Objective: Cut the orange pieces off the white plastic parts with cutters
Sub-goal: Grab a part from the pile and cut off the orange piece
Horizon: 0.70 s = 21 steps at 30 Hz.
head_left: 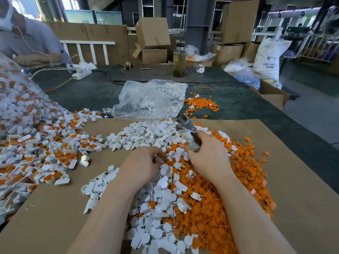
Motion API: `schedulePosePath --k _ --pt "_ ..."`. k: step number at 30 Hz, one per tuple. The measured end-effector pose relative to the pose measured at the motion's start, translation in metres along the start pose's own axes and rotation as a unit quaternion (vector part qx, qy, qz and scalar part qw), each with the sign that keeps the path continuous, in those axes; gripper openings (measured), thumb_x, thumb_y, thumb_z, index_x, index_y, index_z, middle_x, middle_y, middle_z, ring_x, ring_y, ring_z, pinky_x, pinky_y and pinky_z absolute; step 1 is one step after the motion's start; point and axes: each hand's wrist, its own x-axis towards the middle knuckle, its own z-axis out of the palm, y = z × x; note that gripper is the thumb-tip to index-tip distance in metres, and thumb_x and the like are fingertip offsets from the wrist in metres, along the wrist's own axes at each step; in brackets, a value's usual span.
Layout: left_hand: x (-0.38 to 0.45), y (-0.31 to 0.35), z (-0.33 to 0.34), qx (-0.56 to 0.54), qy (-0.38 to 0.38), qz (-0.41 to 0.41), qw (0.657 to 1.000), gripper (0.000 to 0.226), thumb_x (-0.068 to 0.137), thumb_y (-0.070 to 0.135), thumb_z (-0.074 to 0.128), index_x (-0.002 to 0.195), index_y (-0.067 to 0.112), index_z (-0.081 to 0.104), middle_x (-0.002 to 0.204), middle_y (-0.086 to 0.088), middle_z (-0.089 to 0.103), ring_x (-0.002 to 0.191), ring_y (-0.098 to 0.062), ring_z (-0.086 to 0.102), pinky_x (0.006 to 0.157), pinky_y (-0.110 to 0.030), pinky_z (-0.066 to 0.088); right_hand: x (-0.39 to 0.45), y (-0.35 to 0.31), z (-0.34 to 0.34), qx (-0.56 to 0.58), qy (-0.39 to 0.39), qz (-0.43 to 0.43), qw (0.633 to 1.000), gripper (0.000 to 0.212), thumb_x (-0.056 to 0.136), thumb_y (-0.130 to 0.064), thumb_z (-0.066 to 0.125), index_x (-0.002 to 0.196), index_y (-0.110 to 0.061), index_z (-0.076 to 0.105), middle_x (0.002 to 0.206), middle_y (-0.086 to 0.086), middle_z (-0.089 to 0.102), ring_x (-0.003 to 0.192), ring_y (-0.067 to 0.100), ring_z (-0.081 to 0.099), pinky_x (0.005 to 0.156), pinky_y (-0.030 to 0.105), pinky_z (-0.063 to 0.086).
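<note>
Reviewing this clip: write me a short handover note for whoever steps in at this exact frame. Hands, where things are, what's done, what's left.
Right hand grips the cutters, blades pointing up and away.
Left hand pinches a small white part at the pile's edge; whether it carries orange cannot be told.
Done: cut orange pieces heaped on the cardboard sheet by the right arm, trimmed white parts between the arms, more white ones in the clear bag.
Left: the big heap of uncut white-and-orange parts on the left.
</note>
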Motion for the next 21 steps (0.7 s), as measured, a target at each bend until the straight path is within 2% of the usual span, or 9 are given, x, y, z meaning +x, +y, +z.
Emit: schedulePosePath --k 2,4,8,10,12,15,17,19,21 --pt "0.000 0.001 0.001 0.005 0.018 -0.015 1.000 0.035 0.089 0.010 0.055 0.092 0.040 0.071 0.077 0.016 0.059 0.062 -0.002 0.055 0.042 -0.010 0.036 0.000 -0.001 0.000 0.004 0.001 0.002 1.000 0.008 0.090 -0.029 0.061 0.091 -0.026 0.053 0.072 -0.013 0.054 0.063 0.004 0.051 0.047 0.020 0.031" --pt "-0.001 0.003 0.001 -0.008 0.034 -0.025 0.999 0.035 0.086 0.008 0.058 0.088 0.040 0.072 0.068 0.016 0.056 0.053 -0.003 0.053 0.038 -0.009 0.034 0.000 0.000 0.000 0.021 0.001 0.006 1.000 0.008 0.091 -0.028 0.060 0.097 -0.023 0.056 0.077 -0.011 0.057 0.065 0.007 0.053 0.048 0.022 0.034" --pt "-0.002 0.008 -0.003 -0.109 0.082 -0.047 0.989 0.009 0.084 0.034 0.075 0.091 0.040 0.073 0.072 0.014 0.063 0.055 0.003 0.056 0.045 -0.010 0.033 0.001 0.000 -0.001 0.060 0.002 0.007 0.998 0.009 0.092 -0.028 0.061 0.097 -0.022 0.056 0.077 -0.013 0.055 0.068 0.006 0.053 0.051 0.020 0.034" --pt "-0.003 0.009 -0.004 -0.186 0.114 -0.055 0.974 0.009 0.085 0.041 0.073 0.094 0.039 0.074 0.075 0.014 0.067 0.056 0.001 0.059 0.050 -0.015 0.038 0.001 -0.001 -0.003 0.099 0.002 0.012 0.995 0.009 0.092 -0.029 0.063 0.096 -0.024 0.055 0.078 -0.015 0.055 0.069 0.005 0.053 0.053 0.019 0.036" --pt "-0.004 0.010 -0.006 -0.241 0.140 -0.058 0.959 0.014 0.089 0.046 0.067 0.094 0.036 0.075 0.067 0.014 0.068 0.055 0.000 0.059 0.053 -0.018 0.043 0.001 -0.002 -0.005 0.155 0.002 0.020 0.988 0.008 0.092 -0.028 0.064 0.096 -0.024 0.059 0.077 -0.014 0.058 0.067 0.003 0.055 0.053 0.016 0.036" --pt "-0.006 0.014 -0.008 -0.301 0.156 -0.063 0.938 0.020 0.088 0.054 0.064 0.073 0.046 0.074 0.062 -0.005 0.063 0.049 -0.008 0.047 0.051 -0.020 0.042 -0.001 -0.005 -0.008 0.223 0.007 0.018 0.975 0.005 0.092 -0.028 0.065 0.090 -0.028 0.060 0.068 -0.013 0.057 0.059 -0.008 0.055 0.049 0.009 0.039" --pt "-0.008 0.019 -0.010 -0.350 0.157 -0.085 0.920 0.020 0.086 0.054 0.065 0.067 0.053 0.072 0.059 -0.001 0.064 0.053 -0.010 0.054 0.052 -0.018 0.044 -0.002 -0.006 -0.009 0.248 0.011 0.014 0.969 0.010 0.092 -0.029 0.065 0.085 -0.031 0.058 0.064 -0.012 0.056 0.055 -0.009 0.053 0.048 0.007 0.038" --pt "-0.010 0.026 -0.011 -0.434 0.155 -0.106 0.881 0.017 0.087 0.045 0.069 0.078 0.033 0.077 0.066 0.008 0.073 0.061 -0.006 0.069 0.055 -0.017 0.051 -0.003 -0.008 -0.010 0.258 0.014 0.008 0.966 0.012 0.092 -0.029 0.065 0.082 -0.031 0.058 0.065 -0.010 0.058 0.053 -0.007 0.052 0.048 0.008 0.039" --pt "-0.011 0.032 -0.011 -0.519 0.150 -0.121 0.833 0.016 0.087 0.033 0.073 0.083 0.018 0.076 0.069 -0.002 0.075 0.066 -0.013 0.074 0.055 -0.017 0.055 -0.004 -0.010 -0.010 0.263 0.017 -0.001 0.965 0.012 0.091 -0.029 0.066 0.082 -0.030 0.059 0.068 -0.007 0.061 0.056 -0.003 0.053 0.051 0.010 0.042"
